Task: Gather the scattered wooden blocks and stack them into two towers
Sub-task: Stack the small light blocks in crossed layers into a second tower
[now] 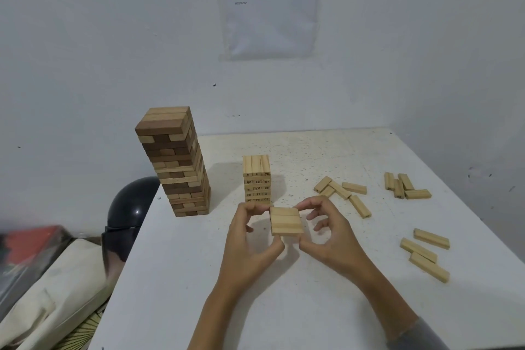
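- The white counter (312,307) was speckled with marks toward its far side.
- A tall tower (177,162) of mixed dark and pale blocks stood at its far left corner.
- A short tower (256,179) of pale, numbered blocks stood near the middle.
- Five loose blocks (339,190) lay right of it, a small cluster (406,182) farther right, and three blocks (419,250) at the near right.

Both forearms enter from the lower edge and converge at centre. Left hand (250,239): thumb and curled fingers pinch the left side of a row of three blocks (286,221). Right hand (332,233): thumb and index finger pinch the right side; remaining fingers loosely bent. Grey sleeve (420,335) on the right forearm.
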Demonstrator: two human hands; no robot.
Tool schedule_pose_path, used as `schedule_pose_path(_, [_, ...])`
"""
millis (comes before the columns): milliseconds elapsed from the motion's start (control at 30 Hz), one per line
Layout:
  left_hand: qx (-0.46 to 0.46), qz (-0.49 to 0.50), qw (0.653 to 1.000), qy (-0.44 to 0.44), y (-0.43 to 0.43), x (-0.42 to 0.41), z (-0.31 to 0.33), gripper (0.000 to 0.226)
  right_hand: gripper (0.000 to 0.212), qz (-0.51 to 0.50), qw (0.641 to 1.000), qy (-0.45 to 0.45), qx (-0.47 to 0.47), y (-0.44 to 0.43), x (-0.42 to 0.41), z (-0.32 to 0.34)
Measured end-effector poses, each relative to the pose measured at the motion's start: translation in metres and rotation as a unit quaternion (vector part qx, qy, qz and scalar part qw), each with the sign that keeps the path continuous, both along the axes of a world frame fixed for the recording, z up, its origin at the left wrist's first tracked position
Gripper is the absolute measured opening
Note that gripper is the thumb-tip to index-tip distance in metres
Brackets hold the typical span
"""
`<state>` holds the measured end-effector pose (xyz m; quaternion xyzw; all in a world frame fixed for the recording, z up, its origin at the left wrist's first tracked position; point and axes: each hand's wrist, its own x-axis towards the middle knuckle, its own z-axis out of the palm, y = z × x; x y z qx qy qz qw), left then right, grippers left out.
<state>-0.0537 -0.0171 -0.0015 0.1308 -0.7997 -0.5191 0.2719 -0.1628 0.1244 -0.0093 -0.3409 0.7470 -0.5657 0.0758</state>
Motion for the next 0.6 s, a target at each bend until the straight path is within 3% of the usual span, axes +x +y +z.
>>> schedule_pose_path(333, [0.05, 0.044, 0.992, 0.105, -0.014, -0.024, 0.036, 0.05, 0.048, -0.002, 0.996, -0.009, -0.084, -0.04, -0.018, 0.044])
schedule_pose_path(600, [0.023, 0.059, 0.995, 0.078, -0.038, -0.054, 0.032, 0.052, 0.047, -0.016, 0.999, -0.011, -0.038, -0.077, -0.042, 0.05])
